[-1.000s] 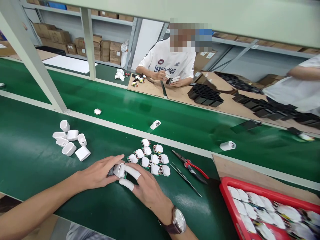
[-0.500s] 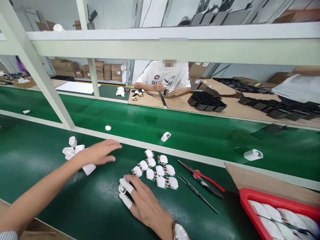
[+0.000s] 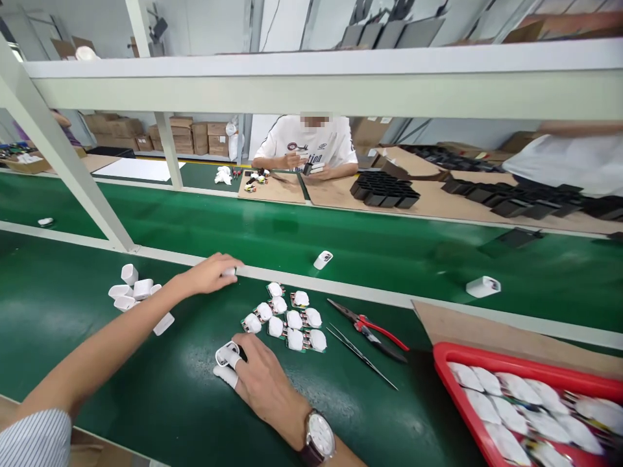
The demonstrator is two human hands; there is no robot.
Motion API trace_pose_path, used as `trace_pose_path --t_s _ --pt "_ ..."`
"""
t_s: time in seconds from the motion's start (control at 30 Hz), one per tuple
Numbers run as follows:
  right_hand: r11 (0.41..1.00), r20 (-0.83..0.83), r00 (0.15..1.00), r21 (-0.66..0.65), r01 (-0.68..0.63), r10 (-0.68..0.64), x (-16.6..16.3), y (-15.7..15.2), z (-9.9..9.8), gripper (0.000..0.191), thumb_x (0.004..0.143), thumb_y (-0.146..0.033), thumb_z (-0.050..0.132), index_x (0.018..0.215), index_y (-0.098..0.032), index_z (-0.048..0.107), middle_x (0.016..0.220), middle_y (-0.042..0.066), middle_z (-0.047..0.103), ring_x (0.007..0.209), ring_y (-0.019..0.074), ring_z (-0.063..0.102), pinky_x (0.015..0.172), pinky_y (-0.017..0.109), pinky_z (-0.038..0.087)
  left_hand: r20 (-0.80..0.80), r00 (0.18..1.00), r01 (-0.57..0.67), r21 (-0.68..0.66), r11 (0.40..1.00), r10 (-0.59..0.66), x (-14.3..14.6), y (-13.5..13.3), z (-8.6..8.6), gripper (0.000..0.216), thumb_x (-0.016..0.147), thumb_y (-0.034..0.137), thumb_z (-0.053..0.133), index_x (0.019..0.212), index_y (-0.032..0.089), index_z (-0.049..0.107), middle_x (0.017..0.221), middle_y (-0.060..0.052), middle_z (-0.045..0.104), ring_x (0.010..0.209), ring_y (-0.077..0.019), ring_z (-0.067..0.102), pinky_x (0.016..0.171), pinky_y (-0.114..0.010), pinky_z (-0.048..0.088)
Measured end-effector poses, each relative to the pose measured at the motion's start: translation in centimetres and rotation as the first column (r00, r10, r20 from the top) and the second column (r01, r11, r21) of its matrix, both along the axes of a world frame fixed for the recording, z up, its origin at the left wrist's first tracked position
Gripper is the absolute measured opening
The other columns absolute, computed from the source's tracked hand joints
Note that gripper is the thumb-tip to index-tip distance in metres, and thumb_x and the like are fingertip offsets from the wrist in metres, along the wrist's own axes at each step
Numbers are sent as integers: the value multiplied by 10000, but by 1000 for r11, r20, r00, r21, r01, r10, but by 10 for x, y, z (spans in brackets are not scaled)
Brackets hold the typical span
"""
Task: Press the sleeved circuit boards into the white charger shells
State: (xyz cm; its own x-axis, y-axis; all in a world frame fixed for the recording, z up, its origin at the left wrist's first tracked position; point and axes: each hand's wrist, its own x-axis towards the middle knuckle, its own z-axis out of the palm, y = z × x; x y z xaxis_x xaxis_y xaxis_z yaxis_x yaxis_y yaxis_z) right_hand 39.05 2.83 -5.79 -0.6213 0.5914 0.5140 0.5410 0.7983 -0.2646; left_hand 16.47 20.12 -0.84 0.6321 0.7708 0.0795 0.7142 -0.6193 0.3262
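Observation:
My right hand [image 3: 260, 383], with white finger cots and a wristwatch, lies on the green mat. Its fingers are closed on a small white charger shell [image 3: 225, 355] with a dark part showing. My left hand [image 3: 209, 274] is stretched forward to the pale rail [image 3: 370, 297] along the belt. Its fingertips pinch a small white piece [image 3: 228, 272]. Between my hands lies a cluster of several white-capped circuit boards [image 3: 287, 318]. A pile of empty white shells [image 3: 134, 292] sits just left of my left forearm.
Red-handled pliers [image 3: 372, 329] and tweezers [image 3: 361, 357] lie right of the boards. A red tray [image 3: 440, 363] of parts sits at lower right. White chargers [image 3: 323, 259] [image 3: 483, 286] ride the belt. A person [image 3: 306, 143] works opposite beside black trays [image 3: 384, 191].
My left hand let go of the shell and reached forward to the rail, closing on a white piece. My right hand kept the shell and drew back. The view tilted up.

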Motion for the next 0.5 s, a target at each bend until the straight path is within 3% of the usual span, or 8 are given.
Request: trace_pose_path --t_s 0.1,0.2,0.27,0.33,0.5 --pt "999 -78 997 -34 2 -5 2 1 -4 201 1011 -307 698 1128 -190 584 1096 110 667 938 249 687 812 409 642 26 998 66 -18 998 -66 -3 -48 -6 417 981 270 709 1391 224 655 1398 -119 696 1311 -293 628 1123 -468 509" --pt "990 -116 993 -136 -39 24 8 0 -3 301 998 -277 700 1228 -179 533 1253 158 644 1122 296 680 918 466 644 201 979 -37 45 998 27 -15 -90 -5 340 1011 334 696 1334 229 681 1461 -142 642 1357 -305 611 1132 -511 524" --pt "971 -127 991 -226 -79 51 12 0 -1 364 997 -217 666 1316 -179 495 1394 182 590 1271 309 631 1012 482 620 350 933 -106 55 993 81 -22 -116 -3 272 1043 345 660 1288 230 684 1398 -128 666 1303 -268 653 1116 -471 552" --pt "949 -138 989 -301 -96 56 15 -1 1 387 1003 -156 604 1364 -191 468 1402 172 588 1269 290 638 1014 476 623 431 901 -76 47 996 49 -24 -141 -4 238 1037 341 681 1245 227 684 1313 -113 699 1217 -241 701 1059 -411 598" --pt "935 -101 992 -338 -105 75 14 -2 8 365 1016 -110 545 1363 -190 467 1322 164 624 1187 270 676 982 464 640 356 926 68 162 984 -123 -13 -182 -28 246 1069 288 626 1308 236 652 1344 -135 686 1204 -260 721 1018 -401 636"
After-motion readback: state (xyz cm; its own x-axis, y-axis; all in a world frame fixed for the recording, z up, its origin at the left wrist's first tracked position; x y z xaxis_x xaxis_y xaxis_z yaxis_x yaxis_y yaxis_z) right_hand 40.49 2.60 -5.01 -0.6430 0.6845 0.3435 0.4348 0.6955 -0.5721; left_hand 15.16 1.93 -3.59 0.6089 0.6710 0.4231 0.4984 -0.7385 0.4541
